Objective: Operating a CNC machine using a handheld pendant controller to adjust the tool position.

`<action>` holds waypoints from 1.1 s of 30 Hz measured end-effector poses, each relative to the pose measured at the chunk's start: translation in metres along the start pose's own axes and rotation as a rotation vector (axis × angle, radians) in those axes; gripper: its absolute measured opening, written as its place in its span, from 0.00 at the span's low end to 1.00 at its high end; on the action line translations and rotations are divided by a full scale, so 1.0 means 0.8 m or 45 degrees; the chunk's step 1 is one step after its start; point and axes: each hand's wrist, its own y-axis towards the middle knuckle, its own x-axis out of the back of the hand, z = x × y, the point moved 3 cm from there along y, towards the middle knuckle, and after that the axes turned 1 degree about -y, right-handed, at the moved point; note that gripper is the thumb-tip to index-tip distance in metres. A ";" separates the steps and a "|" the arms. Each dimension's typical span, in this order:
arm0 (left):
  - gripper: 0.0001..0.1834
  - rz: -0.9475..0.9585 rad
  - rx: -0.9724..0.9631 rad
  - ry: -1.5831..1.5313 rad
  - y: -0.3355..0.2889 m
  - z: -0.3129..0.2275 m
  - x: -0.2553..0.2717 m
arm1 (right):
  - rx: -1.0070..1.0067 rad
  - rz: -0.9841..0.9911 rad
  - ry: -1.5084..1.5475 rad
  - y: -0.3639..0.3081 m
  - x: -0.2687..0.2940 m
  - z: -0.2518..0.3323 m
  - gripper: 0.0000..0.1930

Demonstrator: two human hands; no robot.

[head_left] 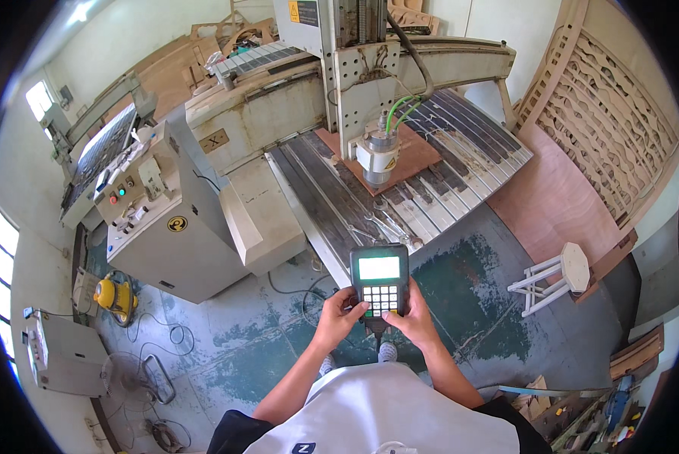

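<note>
my left hand [338, 319] and right hand [416, 324], half-curled, grip the black plastic handheld controller [379, 269] before the slatted grey metal bed [300, 168], where a stray keypress could drive the silver cylindrical spindle [377, 163] into loose steel wrenches [389, 225].

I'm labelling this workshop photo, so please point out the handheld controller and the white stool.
Handheld controller [379, 282]: head view, front face just below the screen.
White stool [574, 268]: head view, on its seat.
</note>
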 end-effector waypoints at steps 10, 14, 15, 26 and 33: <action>0.19 -0.017 -0.011 -0.012 -0.005 -0.007 -0.005 | 0.015 0.018 0.018 -0.002 -0.001 0.008 0.43; 0.19 -0.010 0.013 -0.003 -0.005 -0.004 -0.005 | 0.013 0.007 -0.002 -0.005 -0.001 0.008 0.42; 0.19 -0.001 0.000 -0.006 -0.005 -0.004 -0.005 | 0.017 -0.002 0.009 -0.005 0.000 0.006 0.42; 0.18 -0.003 -0.015 -0.004 -0.008 -0.003 -0.005 | 0.025 -0.010 0.034 -0.007 -0.003 0.008 0.42; 0.17 -0.005 -0.020 0.012 -0.009 -0.006 -0.005 | 0.000 0.004 0.038 -0.009 -0.002 0.004 0.43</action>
